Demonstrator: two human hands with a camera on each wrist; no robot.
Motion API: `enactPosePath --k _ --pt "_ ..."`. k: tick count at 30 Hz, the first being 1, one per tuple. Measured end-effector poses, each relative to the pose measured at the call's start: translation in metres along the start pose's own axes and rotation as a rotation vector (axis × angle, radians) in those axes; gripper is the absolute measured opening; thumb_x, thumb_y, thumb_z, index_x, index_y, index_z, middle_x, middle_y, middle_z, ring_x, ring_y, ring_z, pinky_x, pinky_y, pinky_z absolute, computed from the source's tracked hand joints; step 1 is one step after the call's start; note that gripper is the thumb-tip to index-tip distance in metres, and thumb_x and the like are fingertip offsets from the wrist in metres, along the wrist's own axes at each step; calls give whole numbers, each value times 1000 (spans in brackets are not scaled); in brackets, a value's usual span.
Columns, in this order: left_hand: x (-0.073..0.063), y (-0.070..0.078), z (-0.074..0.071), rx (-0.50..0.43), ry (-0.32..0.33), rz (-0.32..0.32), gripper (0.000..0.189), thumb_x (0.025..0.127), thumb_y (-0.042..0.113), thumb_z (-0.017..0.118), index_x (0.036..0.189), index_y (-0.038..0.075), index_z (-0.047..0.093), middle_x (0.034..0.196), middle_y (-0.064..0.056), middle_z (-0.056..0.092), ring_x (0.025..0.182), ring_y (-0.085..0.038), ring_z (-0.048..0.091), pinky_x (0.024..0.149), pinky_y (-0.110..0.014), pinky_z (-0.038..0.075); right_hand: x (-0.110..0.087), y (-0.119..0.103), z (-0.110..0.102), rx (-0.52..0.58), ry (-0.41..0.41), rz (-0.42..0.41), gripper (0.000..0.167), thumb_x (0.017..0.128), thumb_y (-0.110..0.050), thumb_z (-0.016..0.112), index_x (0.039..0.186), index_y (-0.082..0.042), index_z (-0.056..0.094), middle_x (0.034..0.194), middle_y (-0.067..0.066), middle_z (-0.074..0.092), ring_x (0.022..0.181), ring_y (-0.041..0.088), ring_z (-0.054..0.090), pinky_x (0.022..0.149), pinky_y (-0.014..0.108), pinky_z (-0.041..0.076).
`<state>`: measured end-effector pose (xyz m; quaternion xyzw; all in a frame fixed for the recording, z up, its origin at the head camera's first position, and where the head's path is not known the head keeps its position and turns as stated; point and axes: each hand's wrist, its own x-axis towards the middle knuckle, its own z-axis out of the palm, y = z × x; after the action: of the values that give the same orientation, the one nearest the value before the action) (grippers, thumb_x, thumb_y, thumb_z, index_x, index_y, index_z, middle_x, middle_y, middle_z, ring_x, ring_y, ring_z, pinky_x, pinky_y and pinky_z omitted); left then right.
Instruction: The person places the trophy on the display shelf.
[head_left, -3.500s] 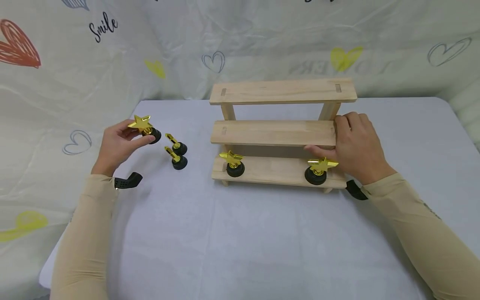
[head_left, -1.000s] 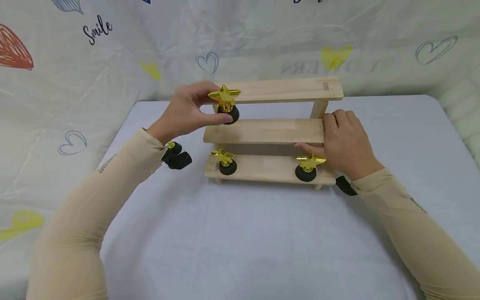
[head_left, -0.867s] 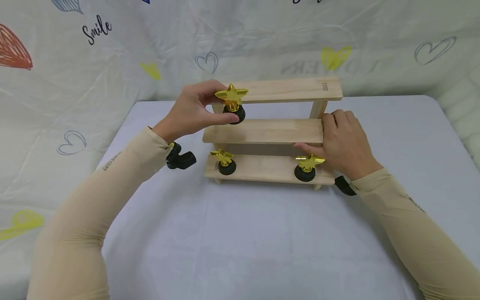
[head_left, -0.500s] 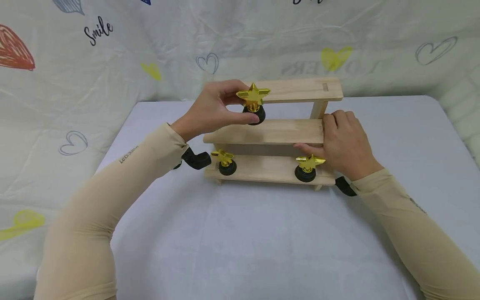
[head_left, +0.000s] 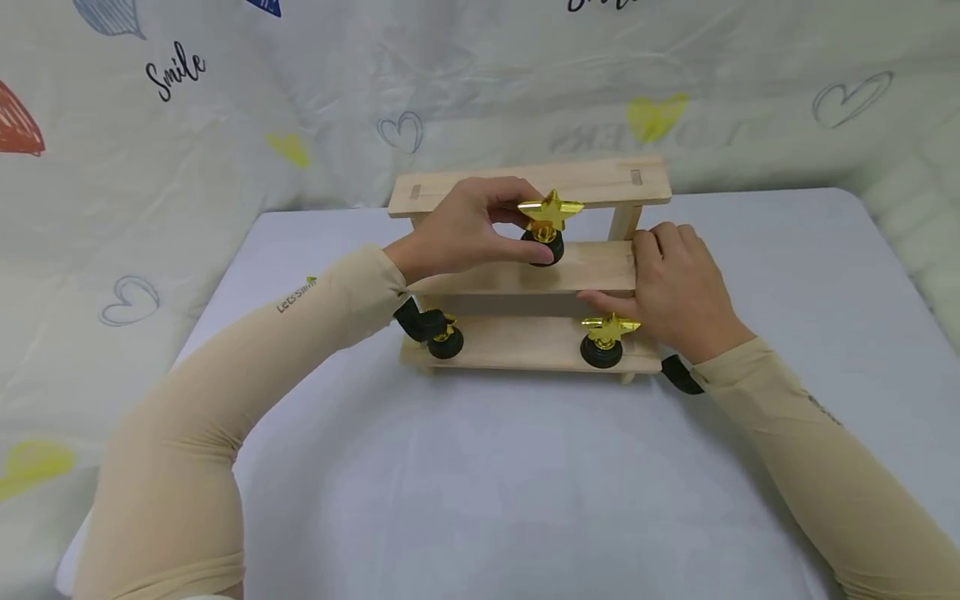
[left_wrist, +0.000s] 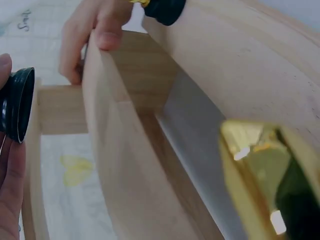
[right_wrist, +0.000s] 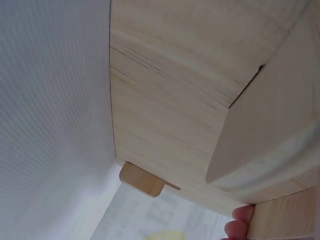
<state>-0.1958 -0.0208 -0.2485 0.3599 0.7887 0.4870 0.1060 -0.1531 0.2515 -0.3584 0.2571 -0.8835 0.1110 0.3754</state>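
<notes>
My left hand pinches a gold star trophy by its round black base, thumb in front. It holds the trophy upright over the right part of the middle board of a three-tier wooden shelf. In the left wrist view a gap shows between the trophy's base and that board. My right hand grips the middle board's right end, thumb along the front edge. On the bottom board stand two more star trophies, one at the right and one at the left, partly covered by the left wrist mount.
The top board passes behind my left hand. A small gold tip peeks over the left sleeve; the rest is hidden. White cloth covers the table, and a printed curtain hangs behind.
My left hand has carried the trophy from the table's left side to the right across the shelf, lowering slightly lately. My right hand keeps its hold. The forearm now hides the two trophies at left.
</notes>
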Motion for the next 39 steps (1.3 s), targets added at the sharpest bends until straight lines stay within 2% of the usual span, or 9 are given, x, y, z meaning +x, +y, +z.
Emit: enactPosePath --k 5,9,15,19,22,26,29,34,39 --pt "11 1 12 68 -80 13 40 80 14 90 113 5 71 112 -7 71 101 -12 75 100 -21 60 -2 -2 -4 1 -26 14 108 90 -90 28 85 14 55 78 27 51 68 44 47 61 53 43" --pt "20 2 20 83 -132 30 40 81 12 89 115 2 70 112 -8 71 103 -13 73 100 -18 59 -5 -2 -6 7 -45 27 107 90 -90 32 87 15 56 82 30 54 72 46 50 63 54 45" --pt "27 3 32 68 -173 50 38 82 13 88 115 4 70 112 -6 71 104 -11 68 99 -18 59 -6 -1 -6 23 2 10 103 92 -87 36 84 14 55 79 29 54 71 47 49 62 56 43" --pt "29 2 40 23 -189 26 35 82 13 88 111 5 71 109 -5 70 102 -11 68 98 -19 60 -6 0 -5 6 5 -21 97 93 -84 40 78 10 53 75 27 51 68 45 47 59 53 42" --pt "30 1 42 30 -188 27 34 82 11 88 110 4 71 108 -6 70 102 -11 68 96 -18 60 -6 1 -5 -2 1 -36 94 93 -84 42 75 8 51 74 26 50 66 43 46 57 50 40" --pt "33 1 44 63 -189 43 34 82 13 88 110 5 71 108 -5 70 102 -10 67 95 -16 60 -5 0 -5 22 26 -47 92 93 -82 44 81 8 54 75 26 50 68 43 47 58 50 40" --pt "35 1 46 71 -210 28 33 83 15 88 109 7 70 108 -4 71 102 -9 69 94 -16 60 -3 1 -5 18 5 -51 91 94 -82 43 88 8 58 77 25 52 72 44 50 60 52 42" --pt "37 -2 48 76 -230 -20 31 84 17 87 109 8 69 107 -4 71 102 -9 73 92 -15 61 -1 1 -4 -6 -47 -46 93 95 -83 38 89 7 61 76 23 53 73 43 51 64 52 44" --pt "38 -6 48 82 -203 -17 30 84 18 87 107 9 69 106 -3 71 105 -9 73 91 -15 61 0 0 -2 7 -6 -62 93 96 -81 39 84 9 58 75 26 52 71 44 50 63 54 45"
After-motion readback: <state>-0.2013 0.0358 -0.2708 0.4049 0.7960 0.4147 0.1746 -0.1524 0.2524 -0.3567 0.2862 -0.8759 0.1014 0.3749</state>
